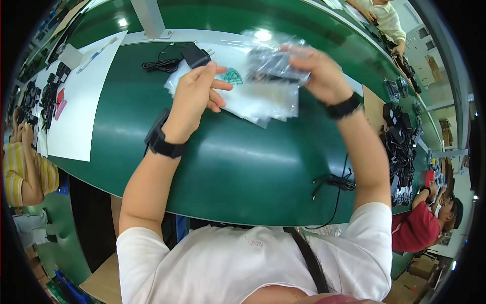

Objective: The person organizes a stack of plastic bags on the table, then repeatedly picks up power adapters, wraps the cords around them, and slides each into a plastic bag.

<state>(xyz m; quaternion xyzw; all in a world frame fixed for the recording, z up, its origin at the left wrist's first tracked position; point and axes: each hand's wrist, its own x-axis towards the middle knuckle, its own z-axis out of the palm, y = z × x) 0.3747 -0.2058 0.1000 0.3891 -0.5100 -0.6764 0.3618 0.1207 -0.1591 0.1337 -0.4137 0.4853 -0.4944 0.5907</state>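
Observation:
My right hand (324,76) grips a clear plastic bag (276,58) with something dark inside, perhaps a cable; motion blurs both. To its left, my left hand (197,96) has its fingers apart and nothing visible in them. Just beyond its fingertips is a black power adapter (195,54), with its coiled black cable (164,65) lying to the left. Under and between my hands lies a stack of flat clear plastic bags (258,104) with green print (232,76).
Another coiled black cable (339,181) lies near the front right of the green table (243,167). Black adapters and cables (400,147) are heaped at the right. A white sheet (96,96) covers the left part, near more cables (49,99). Other people work on both sides.

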